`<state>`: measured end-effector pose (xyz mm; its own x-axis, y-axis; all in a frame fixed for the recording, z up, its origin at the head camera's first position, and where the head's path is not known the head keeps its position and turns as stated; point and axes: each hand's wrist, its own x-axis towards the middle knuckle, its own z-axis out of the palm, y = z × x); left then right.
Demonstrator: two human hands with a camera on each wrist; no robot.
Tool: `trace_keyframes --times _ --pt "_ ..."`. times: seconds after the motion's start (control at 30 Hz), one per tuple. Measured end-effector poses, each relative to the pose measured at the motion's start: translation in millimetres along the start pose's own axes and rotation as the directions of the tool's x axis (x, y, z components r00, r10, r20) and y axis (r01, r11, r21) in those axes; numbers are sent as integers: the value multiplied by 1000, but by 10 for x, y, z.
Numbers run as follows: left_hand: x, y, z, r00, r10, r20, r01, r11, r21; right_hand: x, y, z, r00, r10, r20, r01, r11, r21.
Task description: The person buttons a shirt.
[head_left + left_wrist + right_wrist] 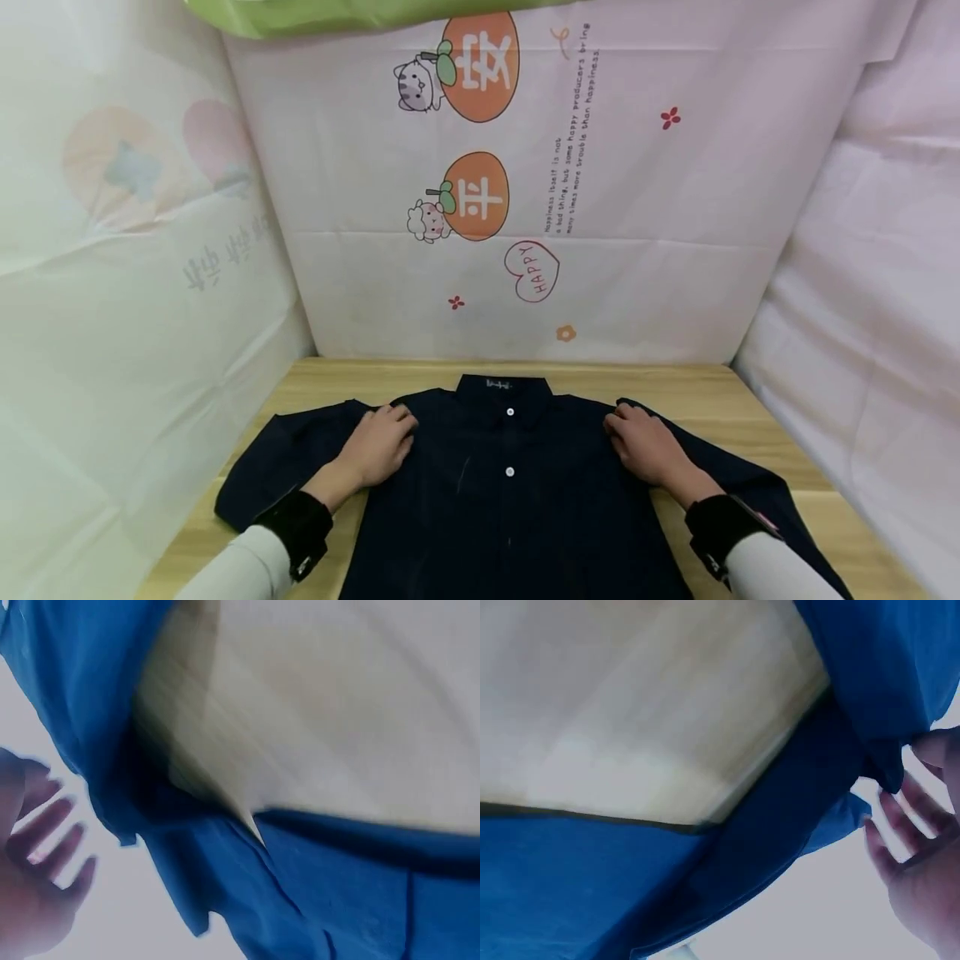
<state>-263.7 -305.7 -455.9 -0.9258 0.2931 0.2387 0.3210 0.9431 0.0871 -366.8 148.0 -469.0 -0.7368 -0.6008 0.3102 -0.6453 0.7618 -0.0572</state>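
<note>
A dark navy button-up shirt (555, 508) lies front up, its collar (480, 396) at the far side and white buttons down the middle. My left hand (378, 442) rests at the shirt's left shoulder seam; in the left wrist view its fingers (52, 825) are spread and loosely bent, apart from the cloth. At the opposite shoulder is my right hand (648, 446). The right wrist view shows that thumb and fingertips (922, 814) touching the drooping cloth edge, with a gap between thumb and forefinger. The shirt looks bright blue in both wrist views.
Under the shirt is a light wooden table (697, 383). One sleeve (285, 458) is bent out to the left, the other (757, 492) runs down to the right. White printed sheets (637, 275) enclose the back and both sides. Green material (337, 17) hangs along the top.
</note>
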Motion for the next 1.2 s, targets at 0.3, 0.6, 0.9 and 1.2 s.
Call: trace_keyframes --times 0.3,0.6,0.9,1.2 --pt "-164 94 21 853 -33 521 80 995 -67 -125 -146 -62 929 -1 370 -72 980 185" --pt "-100 -62 138 876 9 482 16 999 -48 -208 -36 -15 870 22 492 -88 990 111" --pt "45 288 111 946 212 246 -203 977 -62 -81 -574 -128 978 -30 206 23 999 37" --pt "248 736 851 849 290 442 -6 842 -539 12 -1382 304 866 -57 496 -234 831 504"
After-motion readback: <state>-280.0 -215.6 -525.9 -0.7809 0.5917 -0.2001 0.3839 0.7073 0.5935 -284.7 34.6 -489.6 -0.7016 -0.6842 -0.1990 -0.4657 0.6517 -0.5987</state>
